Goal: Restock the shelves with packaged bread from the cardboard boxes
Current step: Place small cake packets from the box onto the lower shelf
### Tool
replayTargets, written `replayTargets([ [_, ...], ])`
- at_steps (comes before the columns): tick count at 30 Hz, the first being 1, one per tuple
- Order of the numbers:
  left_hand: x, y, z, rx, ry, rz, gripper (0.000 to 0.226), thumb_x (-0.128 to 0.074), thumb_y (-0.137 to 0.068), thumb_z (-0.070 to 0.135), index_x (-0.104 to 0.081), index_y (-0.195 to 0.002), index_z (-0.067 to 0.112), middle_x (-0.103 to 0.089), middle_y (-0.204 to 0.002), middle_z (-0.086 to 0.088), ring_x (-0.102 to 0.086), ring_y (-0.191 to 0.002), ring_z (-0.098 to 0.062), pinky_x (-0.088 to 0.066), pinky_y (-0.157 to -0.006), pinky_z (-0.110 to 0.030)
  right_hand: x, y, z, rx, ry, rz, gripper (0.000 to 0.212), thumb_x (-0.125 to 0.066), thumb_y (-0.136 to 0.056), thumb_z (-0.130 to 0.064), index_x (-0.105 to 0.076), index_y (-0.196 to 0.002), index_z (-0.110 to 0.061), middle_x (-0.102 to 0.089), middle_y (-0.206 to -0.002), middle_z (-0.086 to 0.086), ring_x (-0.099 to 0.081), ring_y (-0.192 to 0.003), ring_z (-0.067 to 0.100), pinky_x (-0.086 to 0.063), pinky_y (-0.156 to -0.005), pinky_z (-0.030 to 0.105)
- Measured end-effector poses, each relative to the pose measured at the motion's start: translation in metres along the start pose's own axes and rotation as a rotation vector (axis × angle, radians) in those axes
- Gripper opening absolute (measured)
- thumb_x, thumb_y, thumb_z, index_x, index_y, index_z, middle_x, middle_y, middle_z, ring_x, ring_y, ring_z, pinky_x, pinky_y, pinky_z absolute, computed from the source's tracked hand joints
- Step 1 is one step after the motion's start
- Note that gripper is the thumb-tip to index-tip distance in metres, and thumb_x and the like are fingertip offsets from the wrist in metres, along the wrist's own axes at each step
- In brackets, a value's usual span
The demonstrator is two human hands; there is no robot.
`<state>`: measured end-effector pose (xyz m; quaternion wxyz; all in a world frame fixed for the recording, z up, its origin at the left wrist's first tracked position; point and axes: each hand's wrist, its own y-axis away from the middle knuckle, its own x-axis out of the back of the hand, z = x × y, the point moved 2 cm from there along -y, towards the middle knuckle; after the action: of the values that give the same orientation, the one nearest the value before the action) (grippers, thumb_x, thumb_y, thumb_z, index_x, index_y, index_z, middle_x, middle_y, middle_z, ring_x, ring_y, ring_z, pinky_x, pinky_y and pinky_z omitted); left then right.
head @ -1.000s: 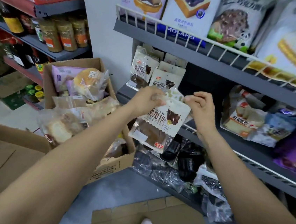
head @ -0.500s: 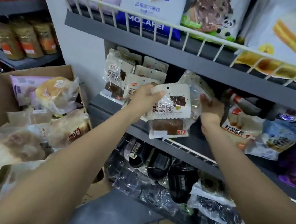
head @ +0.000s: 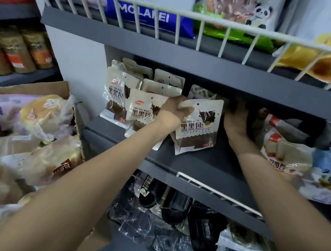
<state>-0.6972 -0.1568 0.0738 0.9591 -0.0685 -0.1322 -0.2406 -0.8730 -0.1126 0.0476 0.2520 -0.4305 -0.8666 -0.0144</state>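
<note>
- Shelves (head: 207,168): grey metal tiers fill the view from 12 to 4 o'clock. White wire rails front the top tier and part of the middle one.
- Cardboard box (head: 31,88) at 9 o'clock, beside the shelving, open and heaped with clear-wrapped bread loaves (head: 47,113).
- Top-tier bags at 12 o'clock: a blue and white pack (head: 153,3) printed with Chinese characters, with a panda-printed pack (head: 237,12) at 1 o'clock just beside it.
- Toast packs (head: 286,156) at 3 o'clock on the middle tier, lying tilted against each other.
- Black slippers (head: 178,208) in plastic wrap at 6 o'clock on the bottom tier.
- Shelved bread pouches (head: 116,97): cream-coloured, standing in rows at 11 o'clock on the middle tier, near its left end.
- Held bread pouch (head: 198,126) at centre, upright, its lower edge at the middle tier, just to the right of the standing rows.
- Left hand (head: 172,111): fingers curled, gripping the held pouch's upper left corner.
- Right hand (head: 235,120): at 2 o'clock from the pouch, reaching back into the shadowed tier just beside the pouch's right edge; whether it holds anything I cannot tell.
</note>
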Motion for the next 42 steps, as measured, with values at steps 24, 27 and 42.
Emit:
replayTargets([
  [24,-0.002,0.000,0.016,-0.338,-1.115,-0.014,0.059,-0.052,-0.086,-0.001,-0.040,-0.140,0.020,-0.044,-0.142,-0.009,-0.043,-0.128,-0.029,-0.034,-0.105,-0.037,-0.001,0.065,-0.021,0.161,0.177,0.007,0.056,-0.063,-0.083,-0.005,-0.039,-0.133,-0.004,-0.049,-0.132,0.017,-0.046,-0.123,0.031,-0.039,-0.100,0.033],
  [27,0.010,0.015,0.018,-0.345,-1.005,0.020,0.058,-0.050,-0.086,-0.002,-0.042,-0.140,0.018,-0.042,-0.144,-0.008,-0.042,-0.129,-0.029,-0.033,-0.106,-0.036,0.009,0.075,-0.040,0.306,0.424,-0.022,0.060,-0.061,-0.085,-0.007,-0.035,-0.140,-0.006,-0.041,-0.138,0.015,-0.037,-0.127,0.031,-0.035,-0.102,0.037],
  [42,-0.017,0.024,-0.004,-0.048,-0.798,-0.403,0.070,-0.045,-0.092,0.004,-0.011,-0.151,0.016,-0.016,-0.155,-0.018,-0.028,-0.140,-0.034,-0.029,-0.110,-0.031,0.005,0.080,-0.027,-0.044,0.362,-0.334,0.057,-0.057,-0.088,-0.011,-0.039,-0.142,-0.017,-0.024,-0.149,0.017,-0.038,-0.133,0.031,-0.029,-0.107,0.023],
])
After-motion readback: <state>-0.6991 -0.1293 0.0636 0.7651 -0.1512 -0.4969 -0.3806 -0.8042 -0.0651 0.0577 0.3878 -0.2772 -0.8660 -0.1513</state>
